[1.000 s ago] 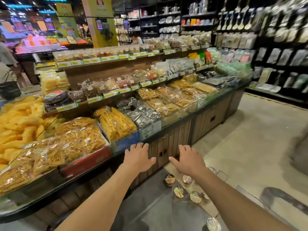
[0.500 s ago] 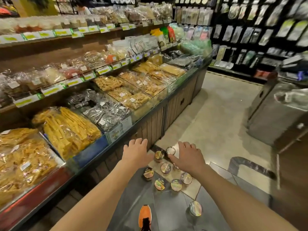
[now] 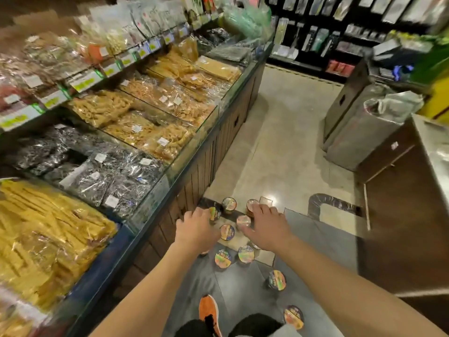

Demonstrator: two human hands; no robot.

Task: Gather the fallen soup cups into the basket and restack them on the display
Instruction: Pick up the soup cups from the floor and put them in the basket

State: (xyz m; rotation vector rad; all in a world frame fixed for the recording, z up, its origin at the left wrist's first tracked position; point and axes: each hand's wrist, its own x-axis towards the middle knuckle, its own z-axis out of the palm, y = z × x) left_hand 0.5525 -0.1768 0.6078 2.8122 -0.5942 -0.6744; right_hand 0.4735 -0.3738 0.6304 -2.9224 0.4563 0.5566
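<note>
Roughly ten cups (image 3: pixel 227 231) stand lids-up on the floor (image 3: pixel 279 147) beside the counter (image 3: pixel 211 161). Left hand (image 3: pixel 194 229) and right hand (image 3: pixel 267 227) hover above, fingers extended, empty. The cluster lies between them, equally reachable. No basket visible.

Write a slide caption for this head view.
Left grip and right grip reach toward soup cups scattered on the floor beside the counter.

Grocery shop, price-tagged shelves (image 3: pixel 82 81) (dried goods in bags (image 3: pixel 136 117)), tiled aisle (image 3: pixel 286 147)
</note>
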